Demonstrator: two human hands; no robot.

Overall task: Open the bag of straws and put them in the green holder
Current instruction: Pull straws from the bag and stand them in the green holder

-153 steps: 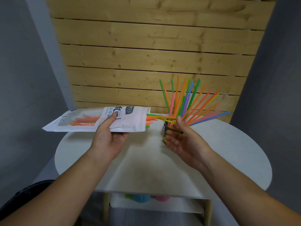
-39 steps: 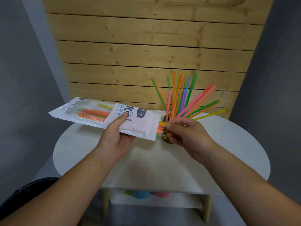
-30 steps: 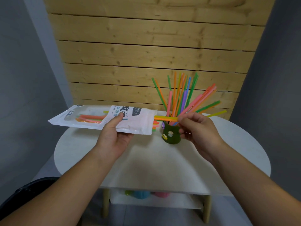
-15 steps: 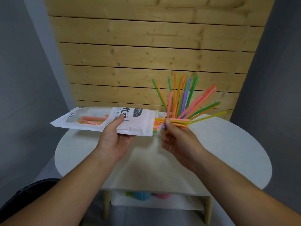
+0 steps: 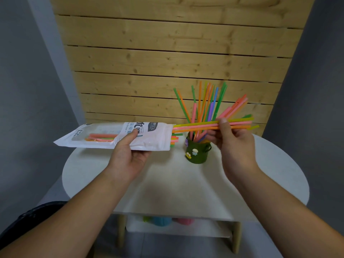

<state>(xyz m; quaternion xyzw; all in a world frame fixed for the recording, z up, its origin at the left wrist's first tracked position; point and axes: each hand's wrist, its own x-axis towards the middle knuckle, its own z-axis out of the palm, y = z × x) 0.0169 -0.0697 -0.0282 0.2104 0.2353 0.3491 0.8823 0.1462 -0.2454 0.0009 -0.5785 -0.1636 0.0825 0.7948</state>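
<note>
The bag is glossy white plastic, flat and level above the desk. The left hand grips it, thumb on top and the other fingers hidden beneath. Thin pink and orange tubes show through its clear window. A bundle of yellow, pink and orange straws juts from its open right end. The right hand pinches this bundle, fingers closed round it, above the holder. The holder is a small round dark-green cup with tiny figures on its side, and it carries a fan of straws.

Half a second ago the right hand hid the holder. Now it is further right, the bundle drawn further out.

The bundle crosses in front of the fan. Behind stands a pale plank wall. Under the round white desk a shelf holds blurred blue and pink things.
</note>
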